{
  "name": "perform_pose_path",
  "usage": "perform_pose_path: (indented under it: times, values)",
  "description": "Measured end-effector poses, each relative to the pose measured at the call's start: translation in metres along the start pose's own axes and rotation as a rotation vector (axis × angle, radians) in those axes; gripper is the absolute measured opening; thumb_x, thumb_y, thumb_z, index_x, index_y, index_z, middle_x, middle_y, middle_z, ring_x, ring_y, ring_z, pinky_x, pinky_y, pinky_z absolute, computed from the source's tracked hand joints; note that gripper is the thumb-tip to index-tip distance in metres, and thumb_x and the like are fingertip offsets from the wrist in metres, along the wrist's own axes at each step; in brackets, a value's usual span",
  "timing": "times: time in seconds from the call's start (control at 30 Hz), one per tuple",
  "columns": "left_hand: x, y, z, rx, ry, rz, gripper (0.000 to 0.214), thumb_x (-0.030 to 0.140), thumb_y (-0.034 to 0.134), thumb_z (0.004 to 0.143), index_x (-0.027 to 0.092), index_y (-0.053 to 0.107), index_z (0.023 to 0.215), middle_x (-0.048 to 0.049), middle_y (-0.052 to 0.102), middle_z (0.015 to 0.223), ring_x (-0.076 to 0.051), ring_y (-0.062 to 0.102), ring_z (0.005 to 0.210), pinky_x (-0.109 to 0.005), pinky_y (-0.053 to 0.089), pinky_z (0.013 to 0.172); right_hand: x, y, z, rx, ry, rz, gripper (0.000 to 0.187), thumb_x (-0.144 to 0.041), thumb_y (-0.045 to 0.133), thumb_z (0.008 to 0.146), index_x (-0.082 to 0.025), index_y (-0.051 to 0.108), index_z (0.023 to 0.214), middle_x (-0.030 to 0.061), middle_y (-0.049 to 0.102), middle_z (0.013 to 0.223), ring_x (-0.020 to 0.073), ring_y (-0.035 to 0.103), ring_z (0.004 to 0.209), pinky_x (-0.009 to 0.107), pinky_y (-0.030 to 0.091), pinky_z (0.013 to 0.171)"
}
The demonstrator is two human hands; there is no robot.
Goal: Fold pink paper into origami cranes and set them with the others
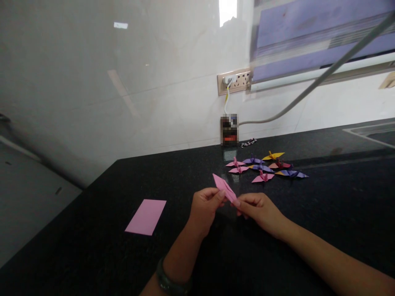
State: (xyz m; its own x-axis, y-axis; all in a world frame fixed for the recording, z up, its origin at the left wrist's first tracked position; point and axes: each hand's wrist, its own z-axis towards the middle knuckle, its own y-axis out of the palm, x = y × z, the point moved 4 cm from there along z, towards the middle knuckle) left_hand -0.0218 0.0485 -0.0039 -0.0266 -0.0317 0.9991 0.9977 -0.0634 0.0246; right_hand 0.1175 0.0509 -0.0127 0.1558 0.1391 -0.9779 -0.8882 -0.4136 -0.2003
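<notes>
Above the dark counter a folded pink origami paper is held between both hands, its narrow point aimed up and to the left. My left hand pinches its left edge with thumb and fingers. At the lower right end, my right hand grips it between thumb and fingertips. A flat pink sheet of paper lies to the left of my hands. Beyond them stand several folded paper cranes in pink, purple, yellow and red.
A phone-like device, blurred out, leans on the wall with a cable running from it. A small beaded strand lies beside it. The wall socket holds a white plug. The black counter has its edge at the left.
</notes>
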Motion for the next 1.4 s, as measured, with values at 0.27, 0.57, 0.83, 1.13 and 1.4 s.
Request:
perform_pose_path:
  times: [0.27,0.57,0.83,1.13,1.4]
  values:
    - [-0.004,0.009,-0.002,-0.153,0.041,0.134,0.02,0.032,0.048,0.075,0.013,0.054,0.071,0.0,0.054,0.064,-0.01,0.05,0.058,-0.022,0.039,0.055,-0.003,-0.009,0.001,0.093,-0.025,0.069,0.023,-0.037,0.051,0.073,-0.015,0.055,0.075,-0.0024,0.049,0.059,0.0074,0.041,0.047,0.02,0.032,0.045]
    - [-0.003,0.012,-0.005,-0.13,0.154,0.394,0.02,0.031,0.043,0.078,0.015,0.054,0.073,0.0005,0.052,0.064,-0.01,0.046,0.059,-0.021,0.036,0.055,-0.004,-0.007,0.0,0.122,-0.04,-0.06,0.017,-0.029,0.05,0.074,-0.014,0.056,0.068,-0.0029,0.048,0.054,0.0071,0.04,0.046,0.019,0.031,0.043]
    - [-0.009,0.015,-0.006,-0.162,0.053,0.269,0.022,0.034,0.044,0.077,0.014,0.053,0.074,-0.0011,0.054,0.065,-0.011,0.051,0.059,-0.022,0.039,0.054,-0.004,-0.007,-0.001,0.122,-0.059,-0.131,0.017,-0.028,0.047,0.075,-0.015,0.054,0.066,-0.0034,0.047,0.054,0.0078,0.042,0.047,0.019,0.033,0.044]
    - [-0.01,0.021,-0.007,-0.132,0.022,0.145,0.022,0.035,0.047,0.075,0.014,0.053,0.078,0.0,0.053,0.064,-0.01,0.05,0.058,-0.022,0.039,0.054,-0.01,-0.01,-0.004,0.149,-0.116,-0.178,0.023,-0.031,0.047,0.076,-0.016,0.052,0.06,-0.003,0.044,0.053,0.0086,0.04,0.05,0.02,0.033,0.047]
    - [-0.009,0.024,-0.007,-0.181,-0.095,-0.051,0.023,0.037,0.045,0.076,0.015,0.049,0.073,0.0027,0.048,0.059,-0.007,0.044,0.05,-0.02,0.036,0.048,-0.011,-0.003,-0.004,0.061,-0.111,-0.045,0.016,-0.031,0.051,0.074,-0.016,0.056,0.069,-0.0014,0.051,0.058,0.0089,0.045,0.051,0.02,0.036,0.048]
